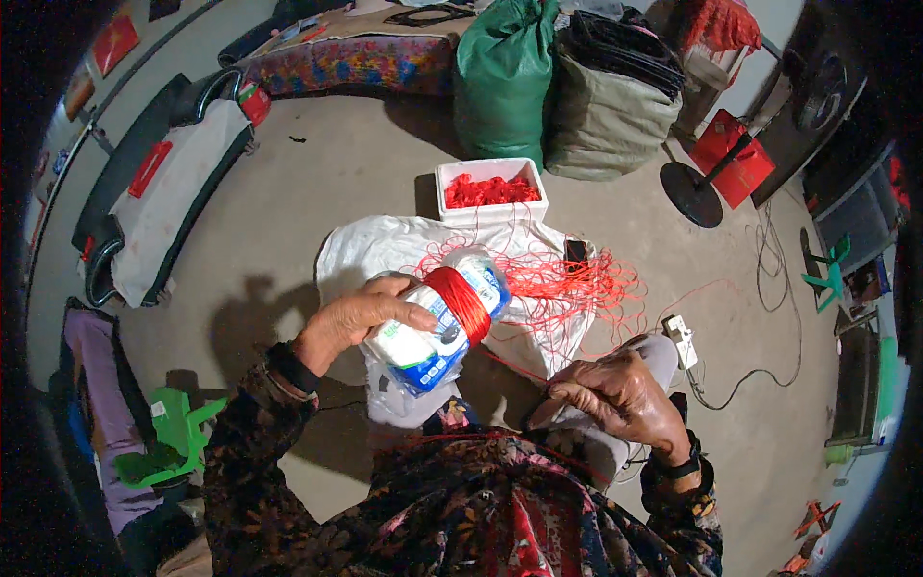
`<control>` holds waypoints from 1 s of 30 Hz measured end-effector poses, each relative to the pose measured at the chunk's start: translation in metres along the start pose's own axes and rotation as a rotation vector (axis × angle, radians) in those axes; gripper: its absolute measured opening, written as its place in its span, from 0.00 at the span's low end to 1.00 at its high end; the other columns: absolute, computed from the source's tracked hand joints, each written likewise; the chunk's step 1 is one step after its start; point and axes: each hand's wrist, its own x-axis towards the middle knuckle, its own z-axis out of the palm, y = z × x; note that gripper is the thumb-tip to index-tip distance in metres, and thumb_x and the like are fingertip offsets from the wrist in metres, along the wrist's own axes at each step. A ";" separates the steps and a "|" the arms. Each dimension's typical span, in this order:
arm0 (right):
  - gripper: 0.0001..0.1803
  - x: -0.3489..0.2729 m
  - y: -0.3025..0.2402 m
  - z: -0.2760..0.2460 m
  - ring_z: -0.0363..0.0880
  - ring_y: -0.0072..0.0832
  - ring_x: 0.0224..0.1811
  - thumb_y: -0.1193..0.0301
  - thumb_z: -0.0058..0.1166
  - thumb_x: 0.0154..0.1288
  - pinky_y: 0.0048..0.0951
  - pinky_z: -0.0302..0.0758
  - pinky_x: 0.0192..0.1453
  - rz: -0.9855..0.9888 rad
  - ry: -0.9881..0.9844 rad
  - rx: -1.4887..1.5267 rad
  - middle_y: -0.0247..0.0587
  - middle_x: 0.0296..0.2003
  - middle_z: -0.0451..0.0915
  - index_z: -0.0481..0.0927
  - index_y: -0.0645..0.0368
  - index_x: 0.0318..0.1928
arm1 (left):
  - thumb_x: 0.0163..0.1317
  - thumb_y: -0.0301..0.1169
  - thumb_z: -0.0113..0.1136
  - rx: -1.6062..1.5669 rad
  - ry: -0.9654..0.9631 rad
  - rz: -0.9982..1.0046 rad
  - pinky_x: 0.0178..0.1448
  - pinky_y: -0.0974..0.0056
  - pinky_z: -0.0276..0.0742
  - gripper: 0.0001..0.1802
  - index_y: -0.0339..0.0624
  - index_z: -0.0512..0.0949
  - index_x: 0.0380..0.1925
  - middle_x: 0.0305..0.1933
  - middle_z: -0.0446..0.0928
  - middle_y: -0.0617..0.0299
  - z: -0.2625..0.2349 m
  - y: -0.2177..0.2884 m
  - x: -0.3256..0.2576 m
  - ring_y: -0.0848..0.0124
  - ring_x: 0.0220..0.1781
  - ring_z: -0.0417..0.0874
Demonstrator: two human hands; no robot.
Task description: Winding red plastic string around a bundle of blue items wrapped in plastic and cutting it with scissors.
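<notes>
My left hand [351,322] grips a white-and-blue plastic-wrapped package [433,370], tilted above my lap. Around the package's middle runs a thick band of wound red cord [460,306]. Over my right knee, my right hand [620,396] is closed with its fingers pinched on a strand of red cord that leads toward the package. A loose tangle of the same cord [567,288] spreads over a white sheet [361,245] on the floor in front of me. What is inside the package I cannot make out.
Beyond the sheet stands a white foam box [500,213] holding red cord. A dark phone [576,252] lies by the tangle. To the right are a white power strip [680,341] with a cable and a fan [692,195]. Large sacks [505,87] stand behind; a green stool [178,433] is at left.
</notes>
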 end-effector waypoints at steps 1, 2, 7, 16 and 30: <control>0.08 0.004 -0.002 -0.004 0.83 0.41 0.34 0.72 0.54 0.65 0.33 0.78 0.38 0.020 -0.005 0.012 0.45 0.35 0.84 0.83 0.62 0.40 | 0.42 0.32 0.74 0.003 0.037 -0.011 0.58 0.62 0.73 0.43 0.33 0.65 0.60 0.51 0.77 0.55 0.001 0.008 -0.004 0.65 0.52 0.80; 0.08 0.008 -0.004 -0.007 0.84 0.41 0.35 0.72 0.54 0.65 0.33 0.78 0.39 0.040 -0.010 0.025 0.45 0.35 0.84 0.83 0.62 0.40 | 0.41 0.33 0.74 0.007 0.075 -0.022 0.60 0.62 0.72 0.45 0.33 0.64 0.60 0.52 0.76 0.54 0.000 0.015 -0.005 0.64 0.53 0.79; 0.09 0.004 -0.002 -0.005 0.84 0.38 0.36 0.71 0.54 0.66 0.31 0.78 0.40 0.101 -0.032 0.148 0.45 0.35 0.84 0.82 0.64 0.40 | 0.40 0.35 0.76 0.311 0.194 0.212 0.61 0.63 0.68 0.47 0.32 0.63 0.60 0.52 0.74 0.53 -0.007 -0.001 -0.004 0.62 0.55 0.76; 0.11 -0.019 0.009 0.014 0.77 0.27 0.30 0.69 0.55 0.67 0.28 0.74 0.37 0.299 0.059 0.400 0.41 0.29 0.81 0.81 0.66 0.38 | 0.37 0.41 0.76 0.691 0.424 0.370 0.59 0.61 0.69 0.42 0.35 0.70 0.54 0.48 0.76 0.52 0.013 -0.016 -0.008 0.62 0.52 0.76; 0.12 -0.034 0.049 -0.002 0.77 0.22 0.35 0.66 0.56 0.67 0.25 0.73 0.40 0.349 0.201 0.486 0.36 0.30 0.81 0.83 0.63 0.36 | 0.41 0.33 0.73 0.331 0.407 0.255 0.52 0.63 0.74 0.34 0.38 0.72 0.51 0.42 0.79 0.58 0.009 -0.048 -0.006 0.70 0.44 0.80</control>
